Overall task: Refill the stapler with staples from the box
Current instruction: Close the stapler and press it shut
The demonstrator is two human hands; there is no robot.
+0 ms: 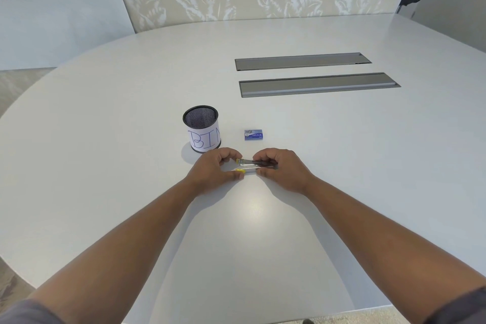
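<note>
A small stapler (249, 163) with yellow ends and a metal staple channel lies just above the white table, held between both hands. My left hand (217, 168) pinches its yellow left end. My right hand (281, 168) grips its right part, fingers curled over the dark top. The stapler looks hinged apart, with one yellow tip (240, 171) lower than the other. A small blue staple box (253, 134) rests on the table just beyond the hands, apart from them; whether it is open I cannot tell.
A black mesh cup (201, 129) with a paper label reading "BIN" stands left of the box. Two long grey cable-hatch lids (315, 84) are set into the round table (105, 139) further back. A leaf-patterned wall rises behind.
</note>
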